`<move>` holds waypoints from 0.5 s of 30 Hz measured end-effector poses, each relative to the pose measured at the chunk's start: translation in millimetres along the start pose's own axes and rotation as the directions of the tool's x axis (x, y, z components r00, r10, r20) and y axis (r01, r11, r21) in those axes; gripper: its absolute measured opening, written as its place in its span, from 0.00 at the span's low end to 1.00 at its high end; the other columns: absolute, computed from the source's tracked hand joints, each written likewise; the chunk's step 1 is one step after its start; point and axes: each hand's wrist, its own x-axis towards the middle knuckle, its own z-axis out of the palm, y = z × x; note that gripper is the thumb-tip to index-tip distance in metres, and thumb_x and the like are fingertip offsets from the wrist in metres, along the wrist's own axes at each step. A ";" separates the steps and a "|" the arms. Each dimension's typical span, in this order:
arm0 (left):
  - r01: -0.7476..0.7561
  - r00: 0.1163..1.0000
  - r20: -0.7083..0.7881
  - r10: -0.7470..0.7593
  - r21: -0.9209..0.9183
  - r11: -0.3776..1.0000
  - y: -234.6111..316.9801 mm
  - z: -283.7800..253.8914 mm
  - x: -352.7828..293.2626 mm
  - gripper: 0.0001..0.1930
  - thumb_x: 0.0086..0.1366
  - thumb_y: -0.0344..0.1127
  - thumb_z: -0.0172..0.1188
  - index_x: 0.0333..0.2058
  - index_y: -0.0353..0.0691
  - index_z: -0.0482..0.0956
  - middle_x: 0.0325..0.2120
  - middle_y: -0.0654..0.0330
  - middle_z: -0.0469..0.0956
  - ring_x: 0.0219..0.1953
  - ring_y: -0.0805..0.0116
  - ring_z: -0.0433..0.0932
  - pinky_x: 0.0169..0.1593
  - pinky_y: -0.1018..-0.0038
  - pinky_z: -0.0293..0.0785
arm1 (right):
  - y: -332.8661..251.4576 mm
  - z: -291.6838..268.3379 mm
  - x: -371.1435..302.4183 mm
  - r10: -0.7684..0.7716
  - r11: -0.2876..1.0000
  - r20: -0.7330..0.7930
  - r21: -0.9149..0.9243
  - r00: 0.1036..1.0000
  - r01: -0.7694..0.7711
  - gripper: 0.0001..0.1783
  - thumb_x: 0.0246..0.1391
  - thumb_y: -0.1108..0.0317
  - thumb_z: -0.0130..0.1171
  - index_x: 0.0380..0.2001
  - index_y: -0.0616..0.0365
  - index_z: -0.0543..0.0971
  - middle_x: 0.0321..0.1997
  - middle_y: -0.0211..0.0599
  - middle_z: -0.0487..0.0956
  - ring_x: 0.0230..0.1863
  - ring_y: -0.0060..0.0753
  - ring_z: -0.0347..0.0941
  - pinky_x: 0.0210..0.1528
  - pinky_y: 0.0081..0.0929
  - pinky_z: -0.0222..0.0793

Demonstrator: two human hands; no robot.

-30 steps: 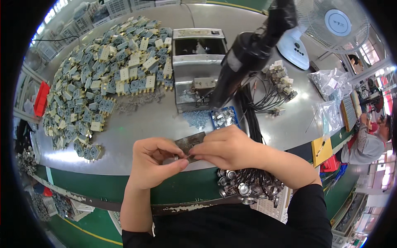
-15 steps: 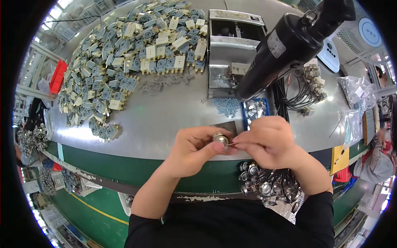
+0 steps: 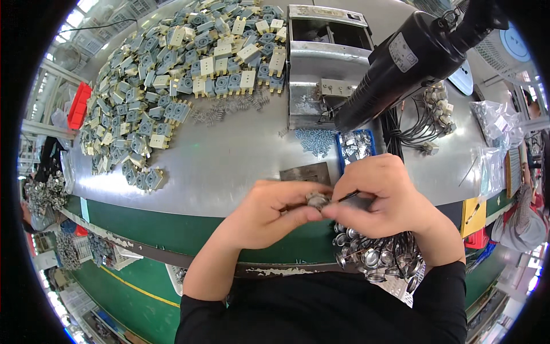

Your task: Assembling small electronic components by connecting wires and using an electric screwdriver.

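Note:
Above the bench's front edge, my left hand (image 3: 264, 211) pinches a small round metal cap (image 3: 317, 200) between thumb and fingers. My right hand (image 3: 382, 192) meets it from the right, its thumb and fingertips closed on a thin dark wire (image 3: 348, 195) beside the cap. Motion blur and the fingers hide how wire and cap join. Just beyond my hands lies a flat dark metal plate (image 3: 306, 172). Below my right wrist sits a heap of round metal caps with dark wires (image 3: 378, 258).
Grey and cream switch-like blocks (image 3: 200, 66) cover the far left, with loose springs (image 3: 229, 109) at their edge. Blue screws (image 3: 315, 141) lie near a blue tray (image 3: 372, 143) of small metal pieces. A metal fixture (image 3: 309, 63) and black cylinder (image 3: 395, 63) stand beyond.
The cap has turned in my left hand and shifted slightly right and down. My right hand's fingers have changed their hold, and a dark wire now shows between them.

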 end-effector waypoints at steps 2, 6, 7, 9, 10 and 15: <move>-0.072 0.996 0.076 0.047 0.355 0.932 2.9 -2.2 -0.1 0.15 0.69 0.27 0.69 0.53 0.29 0.82 0.38 0.50 0.89 0.40 0.67 0.90 0.43 0.71 0.85 | -0.8 -0.2 1.8 -0.015 0.999 0.039 -0.048 0.999 0.017 0.10 0.51 0.68 0.76 0.28 0.60 0.84 0.25 0.40 0.82 0.24 0.43 0.79 0.28 0.33 0.71; -0.101 0.994 0.060 0.086 0.326 0.940 -2.7 4.8 -1.7 0.12 0.62 0.27 0.74 0.44 0.34 0.86 0.31 0.56 0.89 0.34 0.67 0.90 0.37 0.73 0.82 | 7.3 -7.2 8.7 0.055 0.996 0.199 0.060 0.978 -0.068 0.17 0.48 0.66 0.82 0.21 0.59 0.81 0.18 0.29 0.75 0.18 0.24 0.68 0.21 0.28 0.57; -0.165 0.985 0.095 0.143 0.291 0.942 -5.2 6.8 -1.5 0.11 0.62 0.27 0.75 0.43 0.34 0.86 0.32 0.57 0.89 0.33 0.65 0.90 0.37 0.73 0.83 | 8.4 -10.0 10.3 0.142 0.974 0.298 0.129 0.944 -0.187 0.18 0.49 0.66 0.82 0.20 0.60 0.80 0.18 0.28 0.75 0.18 0.21 0.66 0.21 0.27 0.56; -0.208 0.978 0.094 0.188 0.325 0.922 -7.2 13.8 1.0 0.09 0.62 0.26 0.75 0.40 0.33 0.87 0.31 0.58 0.89 0.34 0.67 0.90 0.38 0.74 0.84 | 18.1 -11.0 12.3 0.196 0.925 0.362 0.239 0.911 -0.294 0.18 0.50 0.65 0.82 0.20 0.60 0.80 0.18 0.26 0.75 0.19 0.18 0.65 0.22 0.26 0.55; -0.247 0.969 0.094 0.228 0.360 0.900 -8.2 17.1 1.7 0.08 0.61 0.24 0.75 0.38 0.32 0.88 0.31 0.59 0.90 0.34 0.69 0.91 0.39 0.75 0.86 | 23.2 -10.6 12.0 0.237 0.851 0.431 0.340 0.871 -0.400 0.19 0.51 0.65 0.82 0.21 0.61 0.80 0.18 0.24 0.75 0.20 0.15 0.63 0.22 0.24 0.53; -0.158 0.987 0.031 0.156 0.087 0.984 -19.6 24.1 -2.7 0.09 0.66 0.25 0.72 0.44 0.29 0.85 0.35 0.52 0.90 0.36 0.63 0.91 0.40 0.71 0.89 | 29.5 -9.3 8.8 0.288 0.801 0.465 0.362 0.837 -0.476 0.14 0.53 0.68 0.80 0.26 0.63 0.83 0.20 0.23 0.75 0.24 0.12 0.64 0.26 0.20 0.56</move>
